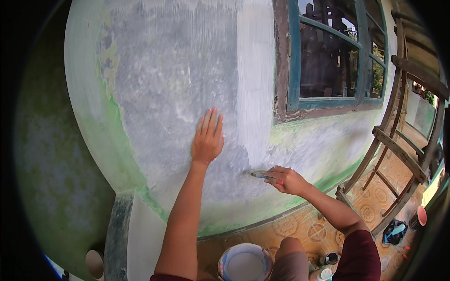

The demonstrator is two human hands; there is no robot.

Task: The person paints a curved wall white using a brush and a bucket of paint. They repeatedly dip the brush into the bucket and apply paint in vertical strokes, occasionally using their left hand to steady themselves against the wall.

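Observation:
My right hand [287, 181] grips a paintbrush [258, 174] by its handle, with the bristles against the wall just below a strip of fresh white paint [255, 77]. My left hand [207, 137] lies flat on the patchy grey wall [168, 116], fingers spread slightly and pointing up, holding nothing. The white strip runs down beside the brown window frame [281, 70]. Below me, next to my knee, stands a round bucket [245, 263] of white paint. Pale and green paint borders the grey area on the left and along the bottom.
A wooden ladder or trestle [400, 151] stands on the tiled floor [316, 233] at the right. Near it are a black plastic bag [395, 232] and a reddish container [422, 216]. Small paint containers [321, 274] sit beside my knee. The blue-framed window [328, 59] is at upper right.

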